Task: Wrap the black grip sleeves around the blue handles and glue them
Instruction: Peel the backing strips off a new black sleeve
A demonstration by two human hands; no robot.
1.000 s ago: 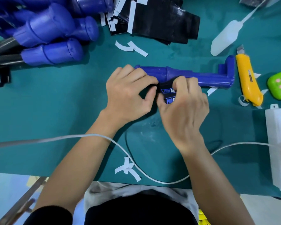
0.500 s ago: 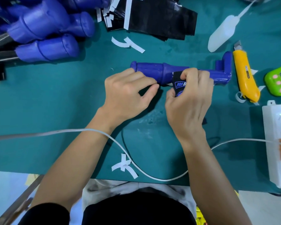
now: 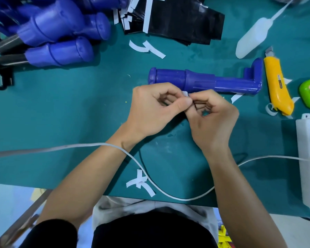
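Mat (image 3: 61,113) teal. Handle (image 3: 204,81) on it solid dark blue, handle pile (image 3: 57,33) same blue. Grip sleeves (image 3: 183,20) glossy black, white strips. Peel strip (image 3: 185,93) white. Utility knife (image 3: 277,90) yellow. Timer (image 3: 306,99) lime green, pink buttons. Power strip (image 3: 306,140) white, orange patch. Cable (image 3: 168,196) white.

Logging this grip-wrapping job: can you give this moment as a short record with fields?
Left hand: pinches a small white strip
Right hand: pinches the same strip; dark piece under its fingers, mostly hidden
Blue handle: lying on the green mat behind the hands, not gripped
Black grip sleeves: stacked at the far edge
Tools: yellow utility knife, white squeeze bottle, right of the handle
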